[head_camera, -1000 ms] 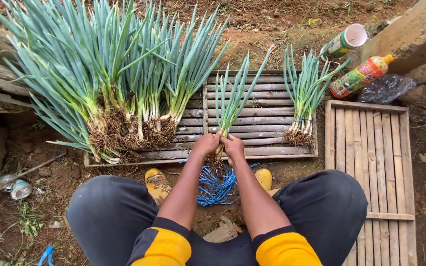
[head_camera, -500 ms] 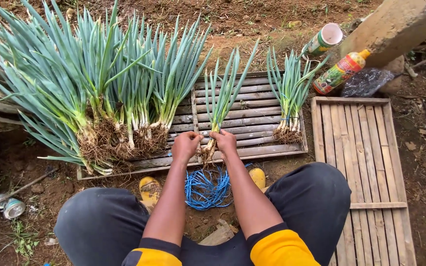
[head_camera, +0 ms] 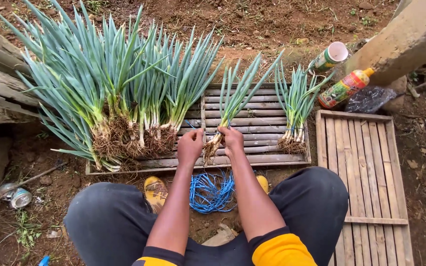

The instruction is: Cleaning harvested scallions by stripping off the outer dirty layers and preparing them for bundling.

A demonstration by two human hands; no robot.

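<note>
Bare brown earth (head_camera: pixel 252 24) surrounds a squatting person in dark trousers and yellow-cuffed sleeves, seen from above. In front of the knees lies a slatted wooden pallet (head_camera: pixel 262 123), with a second slatted pallet (head_camera: pixel 366 167) just to its right. A large heap of green onions (head_camera: pixel 114 93) covers the first pallet's left half, roots toward the person and leaves fanning away and to the left. A smaller bunch (head_camera: pixel 294 111) lies at the pallet's right end, roots likewise nearest the person. Between them, a slim bundle of green onions (head_camera: pixel 235 98) runs lengthwise away from the person, tilted slightly right, its leaf tips pointing to the far edge and its root end at the hands. The left hand (head_camera: pixel 191 145) and right hand (head_camera: pixel 232 138) have their fingers closed around that root end from either side. A tangle of blue string (head_camera: pixel 210 192) sits on the ground between yellow shoes. A bottle (head_camera: pixel 345 87) and a cup-shaped container (head_camera: pixel 330 56) lie beyond the pallets at the right.
</note>
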